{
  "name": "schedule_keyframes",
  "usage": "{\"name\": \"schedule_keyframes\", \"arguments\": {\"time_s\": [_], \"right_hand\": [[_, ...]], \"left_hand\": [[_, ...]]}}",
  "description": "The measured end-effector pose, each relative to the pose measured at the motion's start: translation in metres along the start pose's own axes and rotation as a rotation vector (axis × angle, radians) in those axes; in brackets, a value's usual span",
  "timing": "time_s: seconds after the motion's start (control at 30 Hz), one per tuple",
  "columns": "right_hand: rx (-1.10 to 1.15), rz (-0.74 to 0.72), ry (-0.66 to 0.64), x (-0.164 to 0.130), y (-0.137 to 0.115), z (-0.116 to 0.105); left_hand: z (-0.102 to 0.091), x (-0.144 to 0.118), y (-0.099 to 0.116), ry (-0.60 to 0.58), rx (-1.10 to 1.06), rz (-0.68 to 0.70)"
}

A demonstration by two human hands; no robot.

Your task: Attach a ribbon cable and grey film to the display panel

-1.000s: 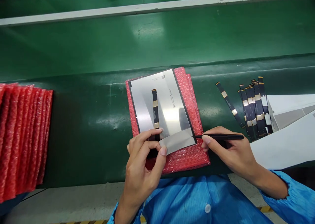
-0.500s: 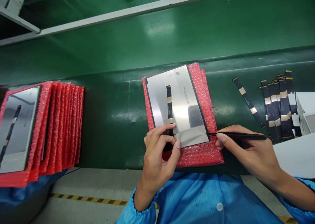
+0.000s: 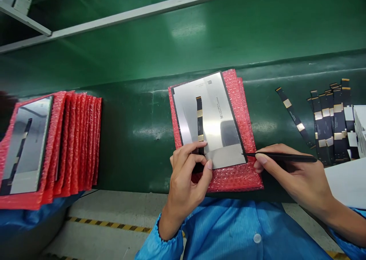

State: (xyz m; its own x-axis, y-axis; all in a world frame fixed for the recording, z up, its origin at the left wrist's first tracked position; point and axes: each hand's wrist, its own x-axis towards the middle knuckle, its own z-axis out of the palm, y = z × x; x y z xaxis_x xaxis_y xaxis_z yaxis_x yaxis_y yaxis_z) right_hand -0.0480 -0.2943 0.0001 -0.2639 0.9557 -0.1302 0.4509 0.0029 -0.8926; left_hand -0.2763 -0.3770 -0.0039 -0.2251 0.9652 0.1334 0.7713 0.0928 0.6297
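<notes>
left hand (image 3: 185, 172) pinches the cable (image 3: 199, 119) end on the panel (image 3: 211, 115); right hand (image 3: 288, 172), at three o'clock, grips a stylus (image 3: 281, 158) touching its edge.

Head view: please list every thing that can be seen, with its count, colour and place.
panel: one, silver with black edge, on the centre wrap stack
cable: one, black with gold pads, lying along the panel
wrap stack: a few sheets, red, centre, under the panel
left stack: many red sheets, fanned, far left
second panel: one, silver, on top of the left stack
loose cables: several, black with gold pads, right on the belt
belt: green, under everything
white sheets: white, count unclear, right edge
tool: one, black, thin, tip at the panel's right edge
left hand: fingers pinch at the cable's near end
right hand: holds the tool
sleeves: blue, bottom
</notes>
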Motion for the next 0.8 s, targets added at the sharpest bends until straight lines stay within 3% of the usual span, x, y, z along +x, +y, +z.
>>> {"name": "schedule_keyframes", "arguments": {"time_s": [0.47, 0.8], "right_hand": [[0.011, -0.002, 0.006, 0.0001, -0.0006, -0.0003], [-0.049, -0.124, 0.004, -0.0002, 0.0044, -0.0015]], "left_hand": [[0.0012, 0.0011, -0.0018, 0.013, 0.027, 0.040], [0.0019, -0.0009, -0.0029, 0.012, 0.131, 0.077]]}}
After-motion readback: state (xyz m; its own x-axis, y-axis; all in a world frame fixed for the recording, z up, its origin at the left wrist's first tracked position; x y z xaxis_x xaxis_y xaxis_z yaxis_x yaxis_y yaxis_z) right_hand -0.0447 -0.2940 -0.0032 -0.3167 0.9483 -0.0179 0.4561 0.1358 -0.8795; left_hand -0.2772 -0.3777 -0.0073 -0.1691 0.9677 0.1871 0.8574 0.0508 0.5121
